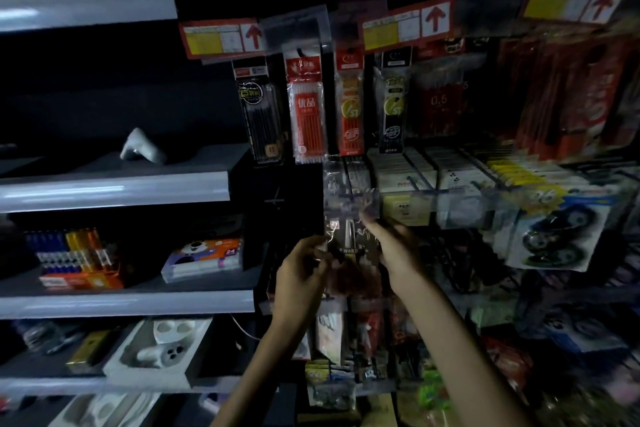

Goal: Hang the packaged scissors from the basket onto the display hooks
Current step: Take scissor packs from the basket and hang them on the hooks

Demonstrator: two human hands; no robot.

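We see a dim shop aisle — the fingers [372,224] of our left hand [299,270] and right hand [398,250] pinch the packaged scissors [346,236] between them; grey shelves [114,191] stand left of the fingers, pen packs [306,107] hang above.

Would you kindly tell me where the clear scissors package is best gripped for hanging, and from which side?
I would grip the packaged scissors by its lower side edges, coming from below, as the left hand and right hand do: it stands upright and flat, which leaves its top free for hanging.
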